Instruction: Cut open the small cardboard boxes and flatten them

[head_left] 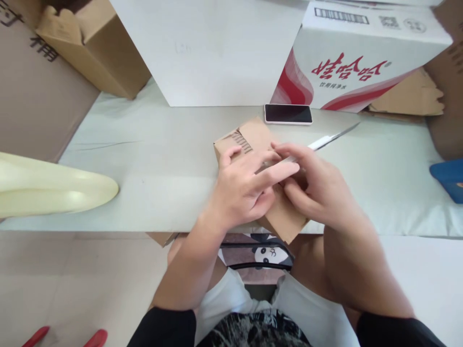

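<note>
A small brown cardboard box (pixel 255 130) lies at an angle on the table, its near corner jutting over the front edge. My left hand (pixel 242 185) rests across the box, bent fingers gripping its top and the index finger stretched toward my right hand. On the box's right side, my right hand (pixel 314 183) is closed, with a white-handled knife (pixel 319 143) running between its fingers. The knife's thin blade points away to the upper right. Part of the handle and the box's middle are hidden under my fingers.
A phone (pixel 288 114) lies beyond the box, before a white carton with red lettering (pixel 347 67) and a plain white box (pixel 224 53). An open brown carton (pixel 108 53) stands back left. At left is a pale yellow rounded object (pixel 58 185); at right, a blue object (pixel 448 178).
</note>
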`<state>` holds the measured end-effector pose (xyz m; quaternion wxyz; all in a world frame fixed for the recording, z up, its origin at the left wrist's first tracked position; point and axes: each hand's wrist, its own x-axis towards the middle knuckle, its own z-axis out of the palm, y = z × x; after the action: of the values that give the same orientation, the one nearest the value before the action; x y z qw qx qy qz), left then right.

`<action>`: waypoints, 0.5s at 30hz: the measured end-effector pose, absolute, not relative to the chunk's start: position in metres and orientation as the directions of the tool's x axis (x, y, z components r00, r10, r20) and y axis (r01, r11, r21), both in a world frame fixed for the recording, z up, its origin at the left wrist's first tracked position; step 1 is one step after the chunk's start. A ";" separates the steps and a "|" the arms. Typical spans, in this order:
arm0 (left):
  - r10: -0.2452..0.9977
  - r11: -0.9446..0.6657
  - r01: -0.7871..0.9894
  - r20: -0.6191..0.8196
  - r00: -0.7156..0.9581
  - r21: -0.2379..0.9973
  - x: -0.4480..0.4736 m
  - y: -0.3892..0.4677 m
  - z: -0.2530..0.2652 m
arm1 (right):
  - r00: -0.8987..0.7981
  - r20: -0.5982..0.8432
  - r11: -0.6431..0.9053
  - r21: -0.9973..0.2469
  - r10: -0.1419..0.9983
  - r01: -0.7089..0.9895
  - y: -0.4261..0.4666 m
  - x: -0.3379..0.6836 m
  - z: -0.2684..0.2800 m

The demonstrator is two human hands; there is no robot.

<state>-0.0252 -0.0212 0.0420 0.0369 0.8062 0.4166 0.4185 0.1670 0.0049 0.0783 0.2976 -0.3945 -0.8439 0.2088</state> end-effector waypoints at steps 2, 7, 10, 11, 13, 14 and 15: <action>0.700 -0.645 0.629 0.666 0.258 0.434 -0.028 -0.020 0.039 | -0.330 0.425 0.537 -0.691 0.843 0.484 0.007 0.171 0.072; 0.771 -0.565 0.658 0.602 0.207 0.498 -0.046 -0.013 0.037 | 0.144 0.389 0.347 -0.904 0.910 0.250 0.026 0.186 0.044; 0.781 -0.545 0.635 0.606 0.147 0.548 -0.068 -0.007 0.035 | 0.114 0.126 0.109 -0.983 0.985 0.146 0.041 0.192 0.022; 0.778 -0.543 0.605 0.620 0.101 0.583 -0.078 -0.005 0.032 | 0.074 0.043 0.034 -0.992 0.996 0.118 0.044 0.192 0.016; 0.760 -0.550 0.510 0.649 -0.021 0.661 -0.101 -0.002 0.024 | -0.019 -0.102 -0.100 -0.992 0.995 0.083 0.047 0.192 0.008; 0.754 -0.548 0.454 0.650 -0.096 0.703 -0.112 0.000 0.018 | -0.068 -0.166 -0.161 -0.984 0.984 0.070 0.047 0.191 0.006; 0.751 -0.548 0.403 0.643 -0.149 0.733 -0.122 0.002 0.011 | -0.119 -0.218 -0.213 -0.975 0.969 0.056 0.045 0.190 0.006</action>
<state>-0.1222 0.0024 0.0112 0.1432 0.6362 0.4534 0.6076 0.1897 0.0453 0.0058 0.3997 -0.5299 -0.4835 0.5707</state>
